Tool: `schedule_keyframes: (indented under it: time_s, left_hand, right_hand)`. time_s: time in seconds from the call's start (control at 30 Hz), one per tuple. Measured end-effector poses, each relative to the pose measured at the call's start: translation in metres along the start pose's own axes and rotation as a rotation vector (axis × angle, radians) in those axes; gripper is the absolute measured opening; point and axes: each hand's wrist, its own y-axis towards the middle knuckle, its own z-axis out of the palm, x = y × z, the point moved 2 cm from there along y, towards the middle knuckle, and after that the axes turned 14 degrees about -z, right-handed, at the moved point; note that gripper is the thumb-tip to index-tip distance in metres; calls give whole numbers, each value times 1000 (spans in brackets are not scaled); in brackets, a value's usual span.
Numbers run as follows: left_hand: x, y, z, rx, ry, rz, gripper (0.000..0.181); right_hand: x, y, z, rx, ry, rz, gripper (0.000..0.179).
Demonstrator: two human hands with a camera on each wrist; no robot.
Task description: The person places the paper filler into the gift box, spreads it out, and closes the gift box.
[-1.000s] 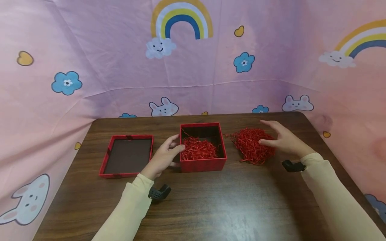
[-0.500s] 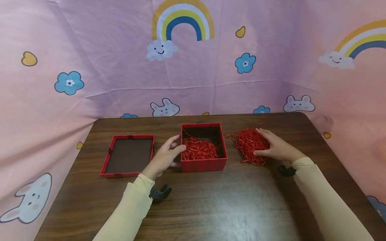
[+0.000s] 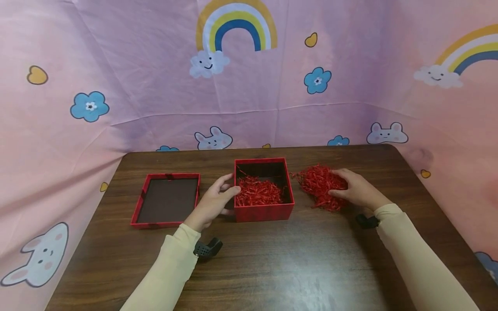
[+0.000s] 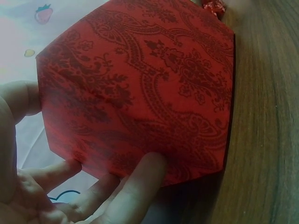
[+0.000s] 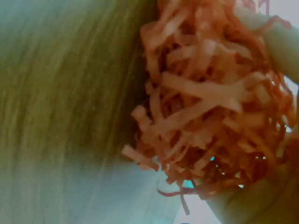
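Observation:
In the head view, a red gift box [image 3: 264, 212] stands uncovered mid-table with red shredded paper [image 3: 258, 192] inside. My left hand [image 3: 212, 201] holds its left side, the thumb at the rim. The left wrist view shows fingers against the box's dark-patterned outer wall [image 4: 140, 93]; the thumb tip is hidden past the edge. To the right lies a loose heap of red shredded paper [image 3: 319, 183]. My right hand [image 3: 358, 188] grips this heap's right side. Close up in the right wrist view, tangled strips [image 5: 205, 98] bulge between thumb and fingers.
The box lid [image 3: 167, 201], inside up with a dark lining, lies left of the left hand on the brown wooden table [image 3: 272, 263]. Patterned pink and purple cloth [image 3: 249, 93] hangs behind and beside the table. Black cameras are strapped on both wrists.
My right hand has moved left onto the shredded paper heap, and its fingers have closed in around the strips. The left hand has stayed at the box.

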Motion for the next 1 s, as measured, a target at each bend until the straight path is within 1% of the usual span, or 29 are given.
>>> schedule_keyframes:
  time_s: [0.2, 0.33, 0.67, 1.0]
  left_hand:
    - [0, 1, 0, -1, 2, -2, 72]
    - [-1, 0, 0, -1, 4, -2, 72]
    - [-1, 1, 1, 4, 2, -6, 72]
    - [0, 2, -2, 6, -7, -3, 71]
  right_hand:
    - [1, -1, -3, -63, -45, -32, 47]
    - [1, -1, -5, -83, -64, -30, 39]
    - [1, -4, -14, -124, -122, -39, 33]
    - [9, -3, -27, -140, -110, -50, 33]
